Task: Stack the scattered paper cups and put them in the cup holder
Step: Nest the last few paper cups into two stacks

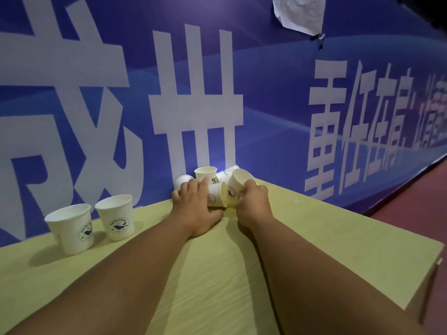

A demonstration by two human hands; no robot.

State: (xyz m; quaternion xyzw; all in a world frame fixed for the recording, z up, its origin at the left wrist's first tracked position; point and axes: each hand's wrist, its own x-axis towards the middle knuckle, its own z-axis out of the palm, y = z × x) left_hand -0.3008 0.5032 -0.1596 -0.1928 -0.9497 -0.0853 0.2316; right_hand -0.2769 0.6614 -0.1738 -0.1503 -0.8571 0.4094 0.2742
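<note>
Yellow-green tabletop (314, 238) against blue banner wall (266, 93). Right hand (251, 197) grips tilted white paper cup (238, 183) beside it. Left hand (193, 201) curls around lying white cup (215, 197).

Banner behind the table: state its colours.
Blue banner with large white characters, shown in the head view.

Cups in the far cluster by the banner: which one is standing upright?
The cup at the back, just beyond the left hand, stands mouth up. Its neighbours lie tipped, and the right hand holds one tilted.
</note>
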